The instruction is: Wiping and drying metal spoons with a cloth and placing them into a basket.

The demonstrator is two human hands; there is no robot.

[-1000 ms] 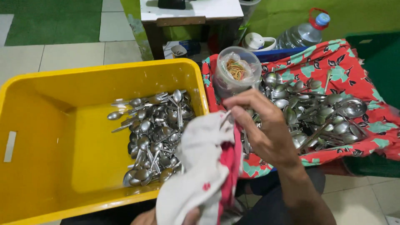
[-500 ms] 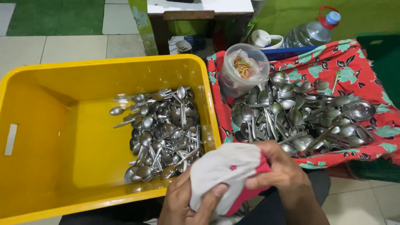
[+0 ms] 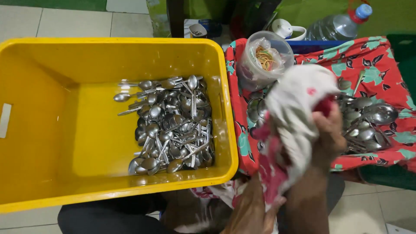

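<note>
Cloth [image 3: 294,117]: one, white with pink-red patches, bunched into a loose roll. Long axis runs from lower left to upper right; the upper, rounded end points toward the far right, the lower end hangs toward the person's lap. It is held in the air above the near edge of the red patterned cloth [image 3: 381,60], in front of the loose pile of spoons [image 3: 368,123] lying there.

Right hand [image 3: 327,134]: fingers curled shut around the upper right part of the cloth, gripping a fold; whether a spoon is wrapped inside cannot be told.

Left hand [image 3: 253,208]: low in view, closed on the lower end of the cloth, fingers largely covered by fabric.

Yellow tub [image 3: 52,130]: one, rectangular plastic, just to the left of the hands. It holds a heap of metal spoons [image 3: 171,123], too many and too tangled to count, gathered at its right side.

Clear plastic container [image 3: 264,60]: one, round, upright on the red patterned cloth, with rubber bands inside.

Plastic water bottle [image 3: 342,24]: one, blue cap, lying tilted beyond the cloth.

White cup [image 3: 288,30]: one, beside the bottle.
</note>
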